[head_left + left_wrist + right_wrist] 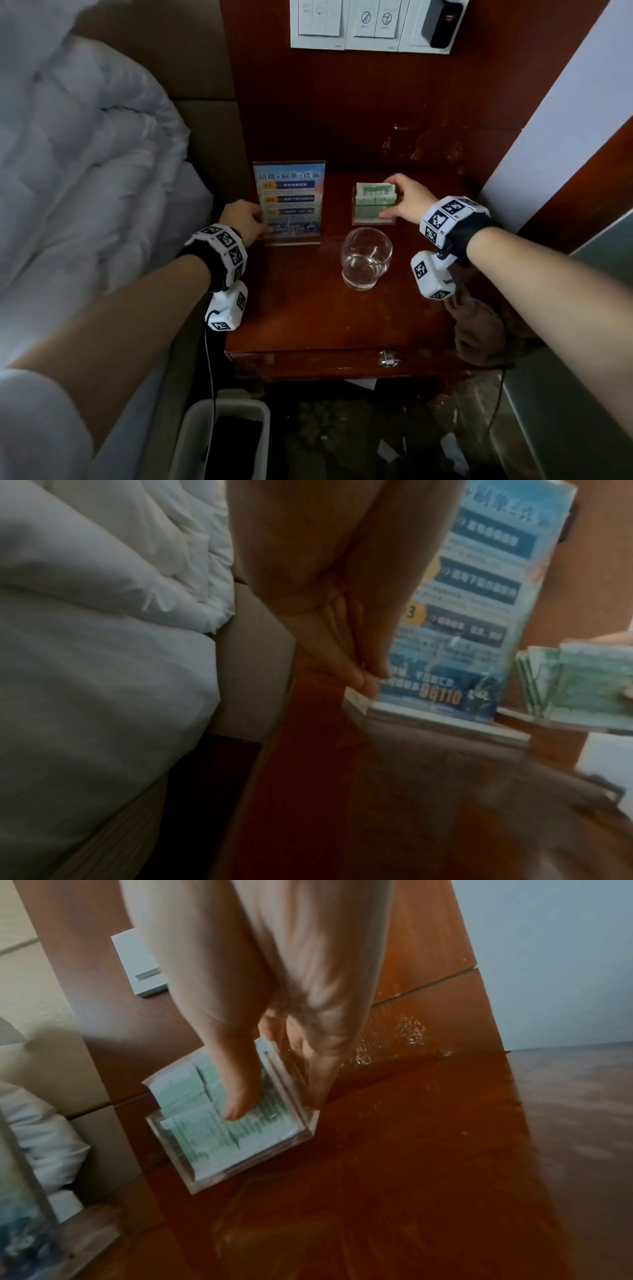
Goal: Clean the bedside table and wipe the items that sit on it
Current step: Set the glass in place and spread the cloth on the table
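On the dark red bedside table (308,308) a blue printed sign in a clear stand (291,198) (472,610) stands at the back left. My left hand (263,222) (371,676) pinches its lower left edge, thumb in front. To its right, a clear acrylic holder (373,221) (240,1167) carries green packets (373,195) (185,1096). My right hand (394,198) (277,1106) grips this holder, thumb on the front packet and fingers along the holder's right side. An empty glass tumbler (366,260) stands in front of the holder. A brown cloth (479,329) lies at the table's front right.
A white duvet (85,154) and bed lie close on the left. A switch panel (359,24) is on the wall above. A white bin (191,428) stands on the floor below the table's left front. The drawer handle (388,358) faces me.
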